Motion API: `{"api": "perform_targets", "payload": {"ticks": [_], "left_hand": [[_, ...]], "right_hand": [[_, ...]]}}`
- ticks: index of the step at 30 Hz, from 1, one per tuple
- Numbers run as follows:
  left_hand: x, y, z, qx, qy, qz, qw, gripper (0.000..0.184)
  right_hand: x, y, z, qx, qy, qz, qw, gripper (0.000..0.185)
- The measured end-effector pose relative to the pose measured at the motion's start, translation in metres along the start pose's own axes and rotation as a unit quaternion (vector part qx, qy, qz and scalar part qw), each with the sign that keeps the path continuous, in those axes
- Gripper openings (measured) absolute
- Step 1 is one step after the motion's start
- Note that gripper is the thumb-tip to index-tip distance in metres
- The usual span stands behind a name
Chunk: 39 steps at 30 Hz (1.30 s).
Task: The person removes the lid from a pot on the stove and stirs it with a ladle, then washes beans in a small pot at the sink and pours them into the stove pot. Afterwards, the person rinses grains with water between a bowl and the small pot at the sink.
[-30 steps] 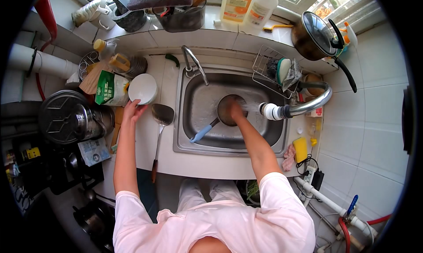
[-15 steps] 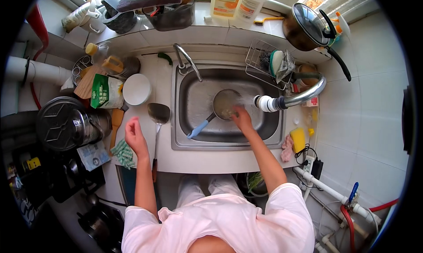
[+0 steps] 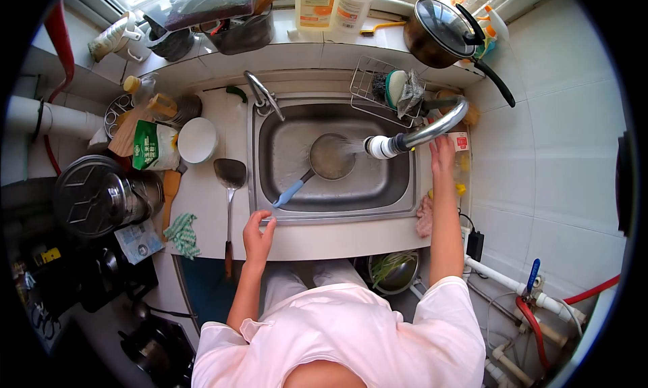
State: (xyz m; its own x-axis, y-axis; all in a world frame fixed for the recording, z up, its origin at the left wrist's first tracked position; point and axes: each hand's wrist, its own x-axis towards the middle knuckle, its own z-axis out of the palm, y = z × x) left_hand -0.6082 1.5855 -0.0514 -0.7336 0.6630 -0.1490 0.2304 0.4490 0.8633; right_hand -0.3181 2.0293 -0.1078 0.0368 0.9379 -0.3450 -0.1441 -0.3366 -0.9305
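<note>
- Saucepan [image 3: 333, 156] is sitting in the sink [image 3: 290, 121], catching water [image 3: 354, 147]
- Left hand [image 3: 258, 235] is hovering half-curled, empty, near the sink's front rim
- Right hand [image 3: 442, 153] is hanging by the faucet [image 3: 442, 124], outstretched, hold impossible to tell

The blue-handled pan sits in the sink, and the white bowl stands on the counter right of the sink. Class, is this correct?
The side is wrong: the head view shows the white bowl on the counter left of the sink. The blue-handled pan does sit in it.
</note>
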Motion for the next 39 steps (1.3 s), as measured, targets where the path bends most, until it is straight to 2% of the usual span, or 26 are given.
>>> {"api": "perform_targets", "payload": {"ticks": [5,6,8,11,13,15,16,17,18,19,20,21,22,25,28,31,35,36,39], "left_hand": [[-0.007,-0.001,-0.022,-0.021,0.048,-0.033,0.998,0.019],[-0.007,-0.005,-0.028,-0.016,0.055,-0.039,0.998,0.019],[-0.005,-0.013,-0.041,-0.007,0.068,-0.041,0.997,0.022],[0.013,-0.033,-0.062,-0.148,0.115,-0.054,0.981,0.024],[0.038,-0.053,-0.083,-0.175,0.145,-0.07,0.971,0.032],[0.067,-0.077,-0.098,-0.245,0.186,-0.09,0.947,0.039],[0.082,-0.081,-0.107,-0.29,0.185,-0.125,0.931,0.042],[0.099,-0.084,-0.114,-0.335,0.179,-0.16,0.911,0.046],[0.115,-0.088,-0.119,-0.379,0.169,-0.195,0.889,0.049],[0.132,-0.093,-0.122,-0.409,0.152,-0.225,0.871,0.051],[0.148,-0.102,-0.125,-0.439,0.134,-0.256,0.851,0.053],[0.163,-0.111,-0.128,-0.465,0.115,-0.287,0.829,0.054],[0.176,-0.125,-0.13,-0.511,0.077,-0.302,0.801,0.052],[0.201,-0.142,-0.127,-0.519,0.016,-0.29,0.804,0.052],[0.208,-0.141,-0.119,-0.536,0.027,-0.292,0.792,0.044],[0.214,-0.14,-0.117,-0.535,0.026,-0.302,0.789,0.042],[0.209,-0.142,-0.121,-0.534,0.022,-0.306,0.788,0.04],[0.199,-0.131,-0.124,-0.509,0.031,-0.296,0.808,0.037],[0.155,-0.126,-0.123,-0.45,0.157,-0.223,0.851,0.03]], "right_hand": [[0.023,-0.006,0.007,0.009,-0.013,0.028,0.999,0.054],[0.022,-0.008,0.011,0.007,0.013,0.022,1.0,0.052],[0.02,-0.013,0.016,0.056,-0.023,-0.012,0.998,0.051],[-0.006,-0.016,0.022,0.071,-0.06,-0.058,0.994,0.045],[-0.046,0.0,0.035,0.013,-0.02,-0.057,0.998,0.038],[-0.108,0.038,0.057,-0.042,-0.086,0.025,0.995,0.031],[-0.124,0.079,0.061,-0.06,-0.145,0.074,0.985,0.026],[-0.139,0.125,0.064,-0.119,-0.149,0.157,0.969,0.036],[-0.159,0.148,0.084,-0.178,-0.173,0.244,0.938,0.036],[-0.174,0.177,0.1,-0.112,-0.13,0.296,0.94,0.038],[-0.175,0.212,0.107,-0.089,-0.123,0.333,0.931,0.041],[-0.17,0.246,0.123,-0.13,-0.088,0.36,0.92,0.044],[-0.177,0.253,0.139,-0.079,-0.069,0.387,0.916,0.042],[-0.194,0.269,0.178,0.098,-0.03,0.482,0.87,0.031],[-0.204,0.266,0.193,0.228,-0.034,0.487,0.842,0.017],[-0.209,0.271,0.195,0.225,-0.075,0.437,0.868,0.01],[-0.221,0.264,0.192,0.18,-0.041,0.365,0.912,0.012],[-0.223,0.261,0.19,0.151,-0.028,0.344,0.926,0.012],[-0.219,0.269,0.171,0.082,-0.027,0.313,0.946,0.011]]}}
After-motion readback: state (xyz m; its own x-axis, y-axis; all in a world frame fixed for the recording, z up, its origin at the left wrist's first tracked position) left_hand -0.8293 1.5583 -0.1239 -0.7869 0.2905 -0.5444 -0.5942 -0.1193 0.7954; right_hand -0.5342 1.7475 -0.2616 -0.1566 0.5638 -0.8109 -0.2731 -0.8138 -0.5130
